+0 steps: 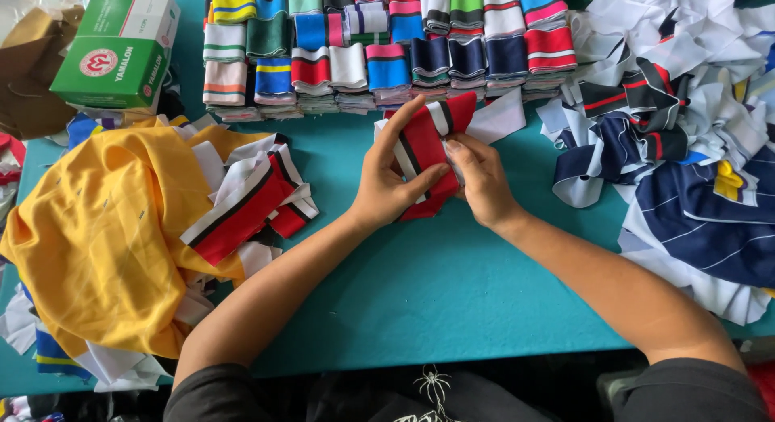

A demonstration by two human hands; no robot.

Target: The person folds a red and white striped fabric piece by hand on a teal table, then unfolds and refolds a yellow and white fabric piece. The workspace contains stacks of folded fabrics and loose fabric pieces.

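Observation:
Both hands hold a red knit collar strip with white and black stripes (425, 144) just above the teal table (452, 285). My left hand (390, 180) grips its left side, fingers spread over the top and thumb across the front. My right hand (481, 176) pinches its right side, where a white cloth piece (498, 119) sticks out behind. A loose bunch of similar red, white and black strips (250, 204) lies to the left on a yellow cloth (105, 228).
Folded striped collars in many colours stand in rows (387, 46) along the table's far side. A heap of navy, white and red cloth pieces (686, 131) fills the right. A green and white box (121, 46) sits at the far left.

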